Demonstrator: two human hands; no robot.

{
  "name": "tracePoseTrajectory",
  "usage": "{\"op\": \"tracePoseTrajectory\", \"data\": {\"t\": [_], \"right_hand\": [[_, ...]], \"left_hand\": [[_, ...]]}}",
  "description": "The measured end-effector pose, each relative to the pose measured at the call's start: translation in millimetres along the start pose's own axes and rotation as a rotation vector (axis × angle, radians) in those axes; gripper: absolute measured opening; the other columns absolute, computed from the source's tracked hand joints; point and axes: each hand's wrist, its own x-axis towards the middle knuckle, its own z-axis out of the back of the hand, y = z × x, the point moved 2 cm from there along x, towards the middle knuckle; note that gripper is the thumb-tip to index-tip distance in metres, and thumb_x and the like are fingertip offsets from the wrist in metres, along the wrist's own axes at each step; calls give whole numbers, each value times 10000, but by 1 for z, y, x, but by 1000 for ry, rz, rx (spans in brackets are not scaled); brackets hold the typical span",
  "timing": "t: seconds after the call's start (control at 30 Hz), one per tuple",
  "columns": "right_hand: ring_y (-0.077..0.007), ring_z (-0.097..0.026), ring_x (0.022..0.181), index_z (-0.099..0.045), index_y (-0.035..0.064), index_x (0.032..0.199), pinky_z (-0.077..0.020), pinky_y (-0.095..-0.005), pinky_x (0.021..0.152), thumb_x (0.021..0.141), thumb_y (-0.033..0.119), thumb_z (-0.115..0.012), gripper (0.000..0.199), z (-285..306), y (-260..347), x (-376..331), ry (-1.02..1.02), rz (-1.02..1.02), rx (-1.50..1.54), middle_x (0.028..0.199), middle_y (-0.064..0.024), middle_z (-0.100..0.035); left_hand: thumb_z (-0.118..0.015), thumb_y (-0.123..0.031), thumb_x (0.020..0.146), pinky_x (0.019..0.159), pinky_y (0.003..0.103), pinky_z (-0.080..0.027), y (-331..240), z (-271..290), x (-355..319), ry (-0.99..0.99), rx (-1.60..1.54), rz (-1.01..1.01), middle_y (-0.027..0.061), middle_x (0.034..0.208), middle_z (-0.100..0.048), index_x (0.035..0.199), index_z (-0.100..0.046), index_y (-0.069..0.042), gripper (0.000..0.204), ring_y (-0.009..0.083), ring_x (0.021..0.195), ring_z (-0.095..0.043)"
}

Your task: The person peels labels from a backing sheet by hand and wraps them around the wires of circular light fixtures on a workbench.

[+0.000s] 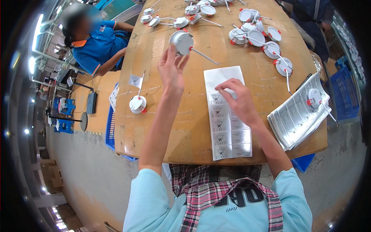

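The left hand (172, 69) gripped a lamp (181, 41), seemingly keeping its wire (205, 56) clear, while the right hand (237, 96) pinched over labels (231, 135) beneath.

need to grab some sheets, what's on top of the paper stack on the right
A round white lamp lies on the paper stack; the paper directly under it is covered, so unseen.

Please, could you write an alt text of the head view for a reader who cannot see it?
A person's left hand holds up a round white lamp above a wooden table, while the right hand is over a sheet of labels. More lamps lie farther back, and a stack of printed sheets with one lamp on it lies at right.
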Motion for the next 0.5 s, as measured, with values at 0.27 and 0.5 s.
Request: {"op": "tracePoseTrajectory", "data": {"t": [0.27,0.5], "right_hand": [[-83,-574,770,-524,-29,1201,-476,-241,736,952,318,-524,428,-39,30,-1,50,-404,897,947,-47,-601],[-70,-504,682,-623,9,933,-412,-219,659,966,270,-492,294,-48,29,7,76,-385,819,745,-9,-567]], "left_hand": [[-511,-265,959,936,429,-485,0,32,-117,-81,-343,91,81,1142,-552,1198,-490,-28,338,195,1049,-550],[-567,-173,918,950,420,-442,6,67,-165,53,-36,167,105,1221,-488,1327,-382,-66,461,216,1152,-496]]}}
